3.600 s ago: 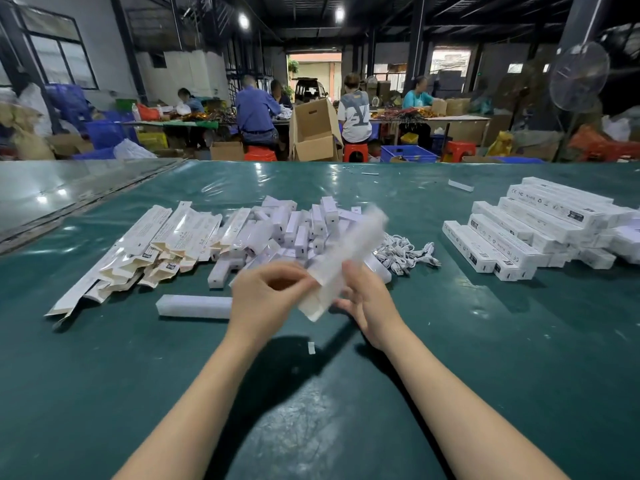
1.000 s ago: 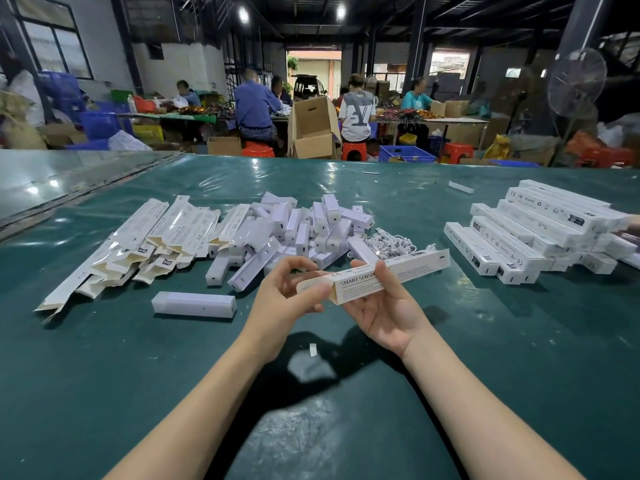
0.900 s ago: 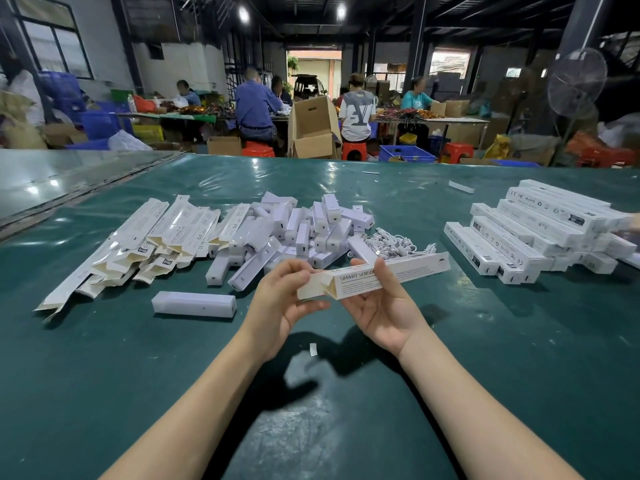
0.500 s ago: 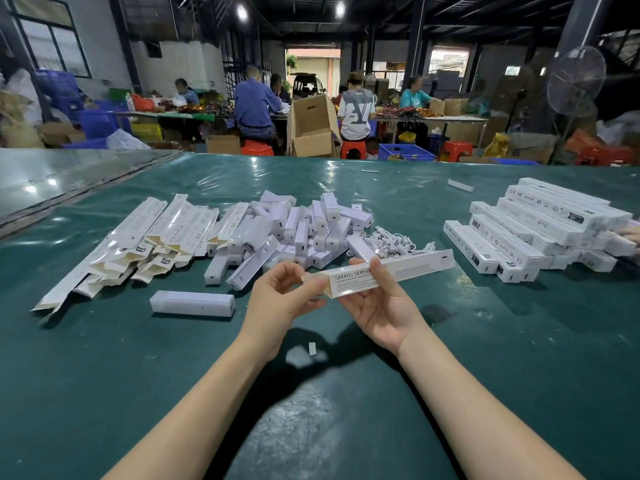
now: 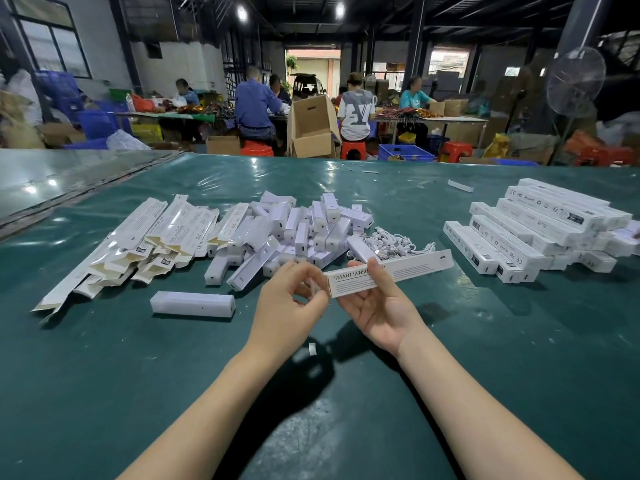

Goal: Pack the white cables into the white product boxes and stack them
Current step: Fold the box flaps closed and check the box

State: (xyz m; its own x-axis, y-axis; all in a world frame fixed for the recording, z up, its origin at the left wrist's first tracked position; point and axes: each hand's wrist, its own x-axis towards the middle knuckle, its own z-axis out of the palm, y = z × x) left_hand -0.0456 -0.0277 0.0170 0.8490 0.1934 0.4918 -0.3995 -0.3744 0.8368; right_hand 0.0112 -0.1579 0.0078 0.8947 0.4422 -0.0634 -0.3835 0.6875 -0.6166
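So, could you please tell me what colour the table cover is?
The table cover is dark green, head view.

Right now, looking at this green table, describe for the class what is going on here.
A person holds a long white product box above the table: the right hand grips its middle, and the left hand pinches its left end at the flap. Flat unfolded boxes lie to the left, white cables sit behind the held box, and packed boxes are stacked on the right.
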